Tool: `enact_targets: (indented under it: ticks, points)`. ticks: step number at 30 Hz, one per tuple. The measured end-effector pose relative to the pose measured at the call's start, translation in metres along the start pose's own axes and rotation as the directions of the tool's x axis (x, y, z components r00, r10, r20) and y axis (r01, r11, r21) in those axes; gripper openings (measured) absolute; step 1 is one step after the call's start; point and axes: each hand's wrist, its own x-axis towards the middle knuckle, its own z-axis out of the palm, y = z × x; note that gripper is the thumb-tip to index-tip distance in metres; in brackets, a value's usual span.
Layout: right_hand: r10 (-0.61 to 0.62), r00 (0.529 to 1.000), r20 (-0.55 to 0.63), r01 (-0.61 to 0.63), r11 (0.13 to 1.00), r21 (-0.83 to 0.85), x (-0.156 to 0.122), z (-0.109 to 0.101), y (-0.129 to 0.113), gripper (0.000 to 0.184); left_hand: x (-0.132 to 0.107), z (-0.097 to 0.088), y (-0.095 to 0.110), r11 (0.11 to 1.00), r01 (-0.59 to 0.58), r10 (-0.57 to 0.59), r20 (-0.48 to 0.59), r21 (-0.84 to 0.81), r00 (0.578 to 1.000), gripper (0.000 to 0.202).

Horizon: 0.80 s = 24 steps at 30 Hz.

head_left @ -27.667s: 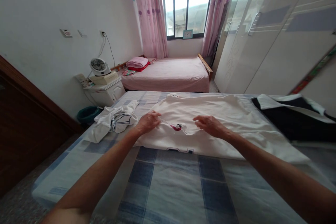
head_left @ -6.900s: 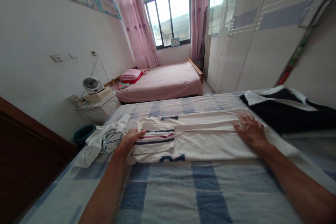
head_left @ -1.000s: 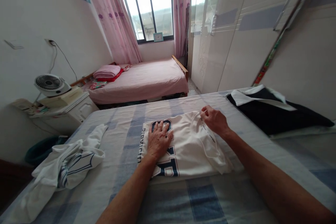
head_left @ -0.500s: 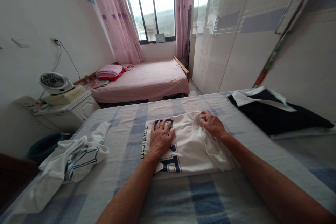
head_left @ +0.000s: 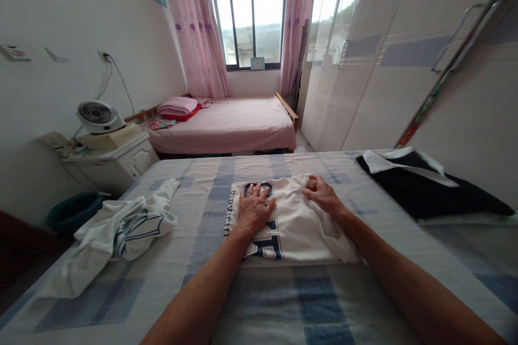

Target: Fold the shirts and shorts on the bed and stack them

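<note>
The step in hand looks like straightening the folded white shirt (head_left: 295,221), which lies on the bed (head_left: 259,302). On the shirt's lettered part, the left hand (head_left: 256,209) rests flat, fingers spread and gripping nothing; at the shirt's far right corner, the right hand's (head_left: 322,194) fingers curl nearly closed, whether pinching cloth I cannot tell. Next probably calls for a steady left palm while that corner is smoothed.

A bed (head_left: 174,280) spread with a blue-and-white checked sheet (head_left: 319,302) carries a folded white shirt (head_left: 299,221) with navy lettering. Left of the shirt lies a crumpled white garment (head_left: 133,229) with navy lines; right of the shirt and farther back lies a black garment (head_left: 429,186) with white trim.
</note>
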Motion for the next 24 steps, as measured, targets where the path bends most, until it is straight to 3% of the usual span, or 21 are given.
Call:
enact_targets:
  ticks: [4,7,9,11,13,15,17,19,21,24]
  points:
    - [0.063,0.998,0.019,-0.061,0.992,-0.109,0.002,-0.004,-0.002,0.049,0.0,0.0,0.0,1.0,0.0,0.0,-0.003,0.007,1.0,0.05]
    - [0.075,0.995,-0.065,-0.088,0.97,-0.227,-0.002,-0.015,-0.013,0.053,0.0,0.001,0.001,1.0,-0.002,0.002,-0.003,0.006,1.0,0.05]
    - [-0.048,0.99,-0.135,0.008,0.96,-0.281,-0.014,-0.016,-0.032,0.053,0.0,0.0,0.001,1.0,-0.004,0.004,-0.002,0.006,1.0,0.051]
    - [-0.211,0.969,-0.125,0.174,0.951,-0.256,-0.033,-0.005,-0.058,0.052,0.0,0.0,0.0,1.0,-0.005,0.005,0.0,0.012,1.0,0.051]
    - [-0.322,0.946,-0.037,0.309,0.93,-0.198,-0.055,0.016,-0.082,0.053,0.0,-0.001,-0.001,1.0,-0.007,0.006,0.026,0.023,1.0,0.051]
    - [-0.373,0.919,0.126,0.393,0.895,-0.213,-0.071,0.039,-0.094,0.057,0.0,-0.003,-0.002,0.999,-0.022,0.019,0.08,0.037,0.997,0.05]
    - [-0.362,0.897,0.253,0.427,0.856,-0.29,-0.079,0.052,-0.087,0.06,0.0,-0.003,-0.002,0.998,-0.031,0.026,0.105,0.046,0.994,0.05]
    - [-0.263,0.921,0.287,0.368,0.832,-0.416,-0.079,0.049,-0.062,0.063,0.0,-0.004,-0.002,0.999,-0.024,0.02,0.076,0.045,0.997,0.049]
    - [-0.122,0.965,0.233,0.232,0.811,-0.537,-0.074,0.033,-0.031,0.068,0.0,-0.003,0.0,0.999,-0.012,0.011,0.032,0.036,0.999,0.049]
    - [-0.017,0.982,0.188,0.13,0.782,-0.609,-0.068,0.003,0.001,0.067,-0.001,-0.003,0.001,1.0,-0.01,0.01,0.012,0.017,1.0,0.047]
